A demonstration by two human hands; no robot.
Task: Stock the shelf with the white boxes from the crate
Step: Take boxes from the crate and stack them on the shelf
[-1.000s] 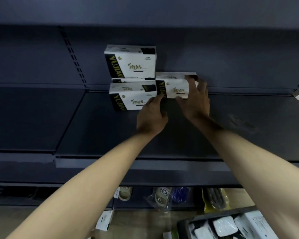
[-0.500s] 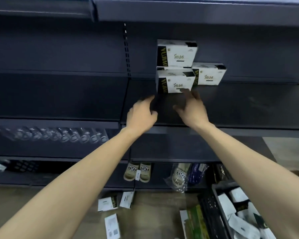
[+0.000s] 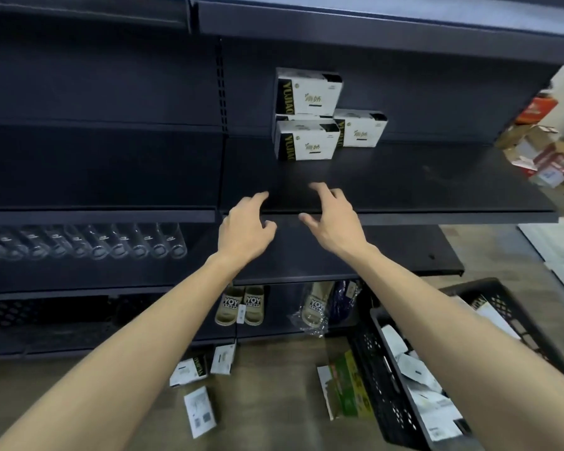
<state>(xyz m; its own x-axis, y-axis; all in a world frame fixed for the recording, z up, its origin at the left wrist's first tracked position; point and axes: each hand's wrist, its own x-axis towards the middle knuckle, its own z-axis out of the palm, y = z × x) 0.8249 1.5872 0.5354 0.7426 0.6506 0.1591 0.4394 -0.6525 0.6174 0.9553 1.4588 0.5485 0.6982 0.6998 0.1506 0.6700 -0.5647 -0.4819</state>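
Three white boxes (image 3: 308,141), perhaps a hidden fourth, stood on the shelf (image 3: 437,180) at upper centre. The left hand (image 3: 245,229) and right hand (image 3: 334,219) hovered below, fingers loose, empty. One crate (image 3: 376,362) sat lower right.

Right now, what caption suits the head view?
Left hand and right hand empty near shelf with white boxes; crate below.

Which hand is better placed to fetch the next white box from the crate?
The right hand, probably. Both hands are empty, but the crate sits low on the person's right, nearer that hand; the left hand would have to cross over.
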